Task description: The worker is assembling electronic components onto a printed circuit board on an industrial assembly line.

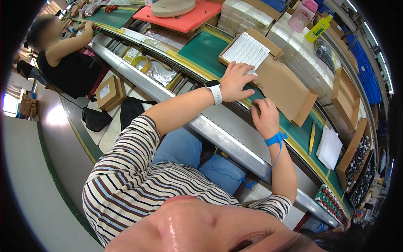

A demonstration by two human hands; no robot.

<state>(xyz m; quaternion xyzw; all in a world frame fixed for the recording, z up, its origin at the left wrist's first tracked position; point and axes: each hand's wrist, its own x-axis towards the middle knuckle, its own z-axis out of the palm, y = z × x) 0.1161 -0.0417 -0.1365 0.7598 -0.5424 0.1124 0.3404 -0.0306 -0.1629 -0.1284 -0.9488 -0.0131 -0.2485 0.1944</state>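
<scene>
An open cardboard box (285, 84) lies on the green work surface ahead of me, its lid folded out toward the right. Rows of small white pieces (245, 49) fill its far-left part. My left hand (238, 80), with a white-banded watch, reaches over the near edge of the box. Its fingers are spread, and the tips are by a small white bit (252, 72) at the edge of the rows; I cannot tell if they touch it. Close to the lid's near edge is my right hand (266, 117), fingers loosely bent and apart, nothing visible in them. A blue wrist strap (276, 138) circles that wrist.
A metal rail (226, 136) runs along the near side. To the right lie a yellow tool (312, 137), white sheets (329, 148) and a box of small dark parts (357, 161). A pink bottle (303, 16) stands behind. Another person (63, 63) works at far left.
</scene>
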